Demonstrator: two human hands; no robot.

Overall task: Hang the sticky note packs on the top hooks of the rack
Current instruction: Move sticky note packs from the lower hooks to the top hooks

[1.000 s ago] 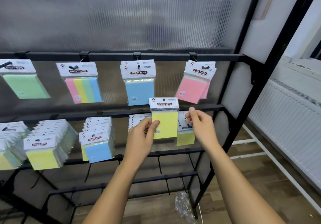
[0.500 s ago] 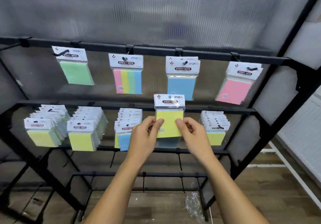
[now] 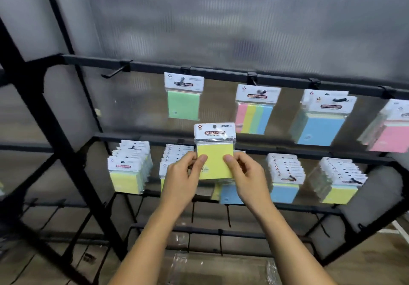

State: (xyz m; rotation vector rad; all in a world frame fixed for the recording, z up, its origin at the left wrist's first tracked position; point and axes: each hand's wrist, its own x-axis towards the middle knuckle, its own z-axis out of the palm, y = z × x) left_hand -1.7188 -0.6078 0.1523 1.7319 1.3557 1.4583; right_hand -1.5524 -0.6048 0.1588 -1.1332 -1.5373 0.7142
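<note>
**Yellow pack held before the rack, both hands**

We see a yellow sticky note pack (image 3: pixel 214 152) held upright in front of the black rack (image 3: pixel 51 116), level with the middle bar and below the top row. The left hand (image 3: pixel 180 179) pinches its lower left edge, thumb on the yellow face and fingers (image 3: pixel 190 158) curled behind; the right hand (image 3: pixel 246 177) pinches the lower right edge in the same way. The hole in its white header card is on no hook.

On the top bar, we note one bare hook (image 3: pixel 116 72) at the far left. To its right hang a green pack (image 3: pixel 183 99), a striped multicolour pack (image 3: pixel 254 112), blue packs (image 3: pixel 321 123) and, at the frame's right edge, pink packs (image 3: pixel 391 130).

The middle row of hooks carries thick stacks of packs: a yellow-fronted stack (image 3: pixel 128 169) at left, then a stack mostly hidden behind the hands, a blue-fronted stack (image 3: pixel 284 178) and another yellow-fronted stack (image 3: pixel 339 180). A ribbed translucent panel (image 3: pixel 221 19) backs the rack.
</note>
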